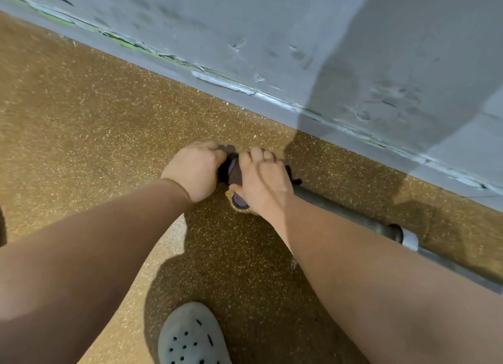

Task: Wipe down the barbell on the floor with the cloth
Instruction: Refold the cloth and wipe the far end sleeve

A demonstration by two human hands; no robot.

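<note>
Barbell (340, 208) end hidden under cloth (235, 174); L hand (194, 170), R hand (265, 184) gripping.

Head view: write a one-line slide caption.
Left hand and right hand grip a dark cloth on the barbell lying along a grey wall.

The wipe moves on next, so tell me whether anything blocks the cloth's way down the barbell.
Nothing visible does. The left hand and right hand grip the cloth at the end of the barbell; the bare metal beyond lies free.
</note>
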